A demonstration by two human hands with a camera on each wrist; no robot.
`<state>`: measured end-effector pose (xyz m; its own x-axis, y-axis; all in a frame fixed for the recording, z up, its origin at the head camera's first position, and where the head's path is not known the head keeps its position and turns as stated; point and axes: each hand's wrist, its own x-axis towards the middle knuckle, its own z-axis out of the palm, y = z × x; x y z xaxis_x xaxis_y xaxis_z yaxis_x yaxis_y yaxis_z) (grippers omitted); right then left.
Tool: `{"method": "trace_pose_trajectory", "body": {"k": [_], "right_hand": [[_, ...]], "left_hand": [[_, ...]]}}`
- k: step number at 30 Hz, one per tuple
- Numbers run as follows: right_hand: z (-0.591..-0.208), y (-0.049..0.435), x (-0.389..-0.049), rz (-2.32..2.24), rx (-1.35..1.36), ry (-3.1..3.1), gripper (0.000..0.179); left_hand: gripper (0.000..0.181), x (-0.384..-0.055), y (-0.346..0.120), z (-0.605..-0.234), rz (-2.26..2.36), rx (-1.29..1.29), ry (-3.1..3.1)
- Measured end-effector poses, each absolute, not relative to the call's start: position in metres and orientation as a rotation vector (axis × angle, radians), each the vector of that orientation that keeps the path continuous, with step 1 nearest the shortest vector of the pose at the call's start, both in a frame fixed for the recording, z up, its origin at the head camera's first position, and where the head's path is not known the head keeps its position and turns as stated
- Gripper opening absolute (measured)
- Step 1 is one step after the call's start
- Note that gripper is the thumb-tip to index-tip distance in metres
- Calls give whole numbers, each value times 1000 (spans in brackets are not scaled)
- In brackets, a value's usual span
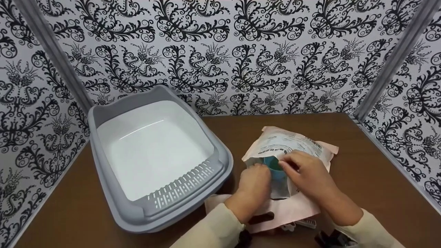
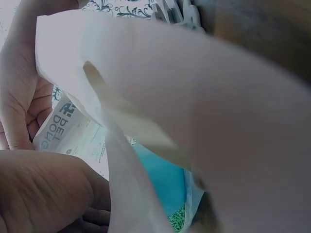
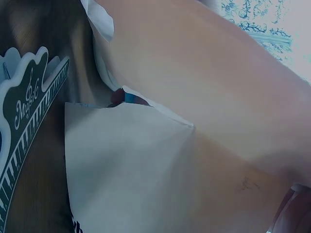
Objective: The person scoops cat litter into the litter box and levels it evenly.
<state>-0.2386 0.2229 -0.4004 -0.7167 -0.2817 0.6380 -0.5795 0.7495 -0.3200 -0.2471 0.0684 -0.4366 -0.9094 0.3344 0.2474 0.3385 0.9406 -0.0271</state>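
A pale pink and white printed bag [image 1: 275,137] lies on the table with its cut end opened towards me. My left hand [image 1: 255,182] has its fingers curled at the left edge of the opening and grips the bag there. My right hand [image 1: 306,172] pinches the right edge of the opening between thumb and fingers. Inside the mouth shows a blue surface [image 2: 163,177] with green granules [image 2: 178,219] beside it; whether it is a lining or a separate piece I cannot tell. The bag's flap with a handle slot [image 2: 92,77] hangs nearest me, over my left wrist.
A large grey and white litter tray [image 1: 155,151] with a slotted front lip stands to the left of the bag. A decorated piece lettered "Music" [image 3: 26,104] lies near the bag's front edge, partly hidden beneath it. Patterned panels [image 1: 224,62] wall the brown table [image 1: 365,179].
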Motion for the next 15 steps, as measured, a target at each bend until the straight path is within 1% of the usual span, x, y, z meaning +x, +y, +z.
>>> {"method": "trace_pose_trajectory", "body": {"k": [10,15], "right_hand": [[-400,223,-240,692,654,-2357,12],[-400,222,-240,708,665,-2348,13]], "left_hand": [[13,-246,65,-440,-25,-532,-2871],[15,-246,64,-439,-45,-541,-2891]]}}
